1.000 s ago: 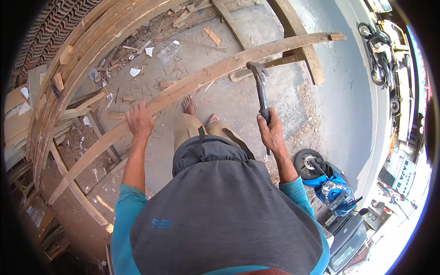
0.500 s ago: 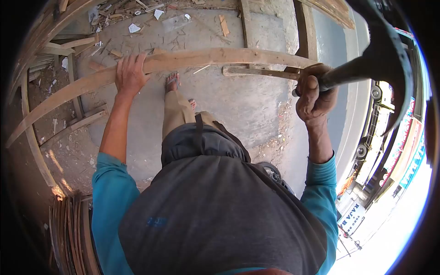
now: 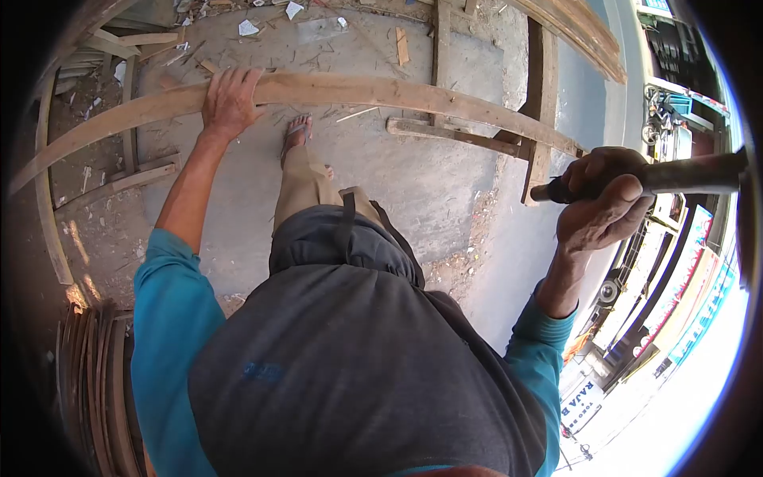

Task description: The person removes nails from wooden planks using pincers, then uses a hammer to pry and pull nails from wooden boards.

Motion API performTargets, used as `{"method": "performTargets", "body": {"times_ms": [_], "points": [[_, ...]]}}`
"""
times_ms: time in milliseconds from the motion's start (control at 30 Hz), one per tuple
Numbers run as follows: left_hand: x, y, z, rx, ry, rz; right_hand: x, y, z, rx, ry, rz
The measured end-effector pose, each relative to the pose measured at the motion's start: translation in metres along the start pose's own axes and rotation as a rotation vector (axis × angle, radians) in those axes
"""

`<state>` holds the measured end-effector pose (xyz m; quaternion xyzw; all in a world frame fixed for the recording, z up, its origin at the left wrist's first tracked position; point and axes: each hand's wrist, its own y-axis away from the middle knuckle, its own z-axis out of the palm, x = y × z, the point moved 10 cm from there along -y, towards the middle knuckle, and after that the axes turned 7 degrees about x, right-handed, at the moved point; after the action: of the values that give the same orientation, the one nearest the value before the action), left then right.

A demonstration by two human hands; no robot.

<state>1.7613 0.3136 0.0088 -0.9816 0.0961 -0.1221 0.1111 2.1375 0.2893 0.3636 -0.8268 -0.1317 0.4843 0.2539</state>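
My left hand [image 3: 232,103] grips a long wooden plank [image 3: 358,88], its fingers over the far edge and the thumb on the near side. The plank spans the view from left to right and looks curved in this wide lens. Off to the right, my right hand [image 3: 602,208] is closed around the handle of a hammer [image 3: 693,175], raised past the plank's right end. The hammer's head is mostly lost at the dark right edge. A nail-like bump [image 3: 452,100] shows on the plank.
Wooden posts [image 3: 540,87] and a short crosspiece [image 3: 453,133] stand beyond the plank. Stacked boards [image 3: 95,389] lean at lower left. Wood scraps and white bits litter the concrete floor [image 3: 381,175]. A road with a parked vehicle [image 3: 610,288] runs along the right.
My right hand has swung outward to the right with the hammer, whose claw head has mostly left the view. My left hand stays on the plank. The view has shifted slightly.
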Motion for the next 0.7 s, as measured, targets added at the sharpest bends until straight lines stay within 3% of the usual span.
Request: {"method": "performTargets", "body": {"times_ms": [67, 100, 167, 233, 333, 367, 400, 433, 567, 633, 700], "points": [[0.001, 0.002, 0.002, -0.007, 0.013, -0.012, 0.009, 0.006, 0.01, -0.001, -0.126, -0.107], [0.0, 0.001, 0.001, 0.006, 0.016, -0.003, 0.031, 0.024, 0.018, -0.152, -0.166, -0.13], [-0.002, 0.003, 0.0, 0.03, 0.02, -0.009, 0.12, 0.078, 0.013, -0.426, 0.546, 0.231], [-0.001, 0.001, 0.001, 0.032, 0.07, -0.005, 0.213, 0.142, -0.003, -0.793, 0.78, 0.45], [-0.001, 0.001, -0.003, 0.072, 0.021, -0.008, 0.199, 0.137, -0.008, -0.679, 0.755, 0.373], [0.005, 0.011, 0.002, 0.036, 0.037, -0.006, 0.163, 0.115, 0.003, -0.63, 0.762, 0.544], [0.007, 0.012, 0.002, 0.042, 0.049, -0.004, 0.14, 0.096, 0.007, -0.578, 0.686, 0.562], [0.001, 0.001, -0.003, 0.083, 0.04, -0.002, 0.112, 0.069, 0.009, -0.497, 0.664, 0.487], [0.002, 0.001, -0.003, 0.062, 0.039, 0.008, -0.016, -0.031, 0.005, -0.09, 0.078, -0.029], [0.001, 0.001, -0.003, 0.065, 0.018, 0.003, -0.021, -0.041, -0.008, -0.038, -0.215, -0.127], [0.001, 0.002, -0.004, 0.078, 0.028, 0.004, 0.022, -0.001, 0.003, -0.102, -0.13, -0.171]]}}
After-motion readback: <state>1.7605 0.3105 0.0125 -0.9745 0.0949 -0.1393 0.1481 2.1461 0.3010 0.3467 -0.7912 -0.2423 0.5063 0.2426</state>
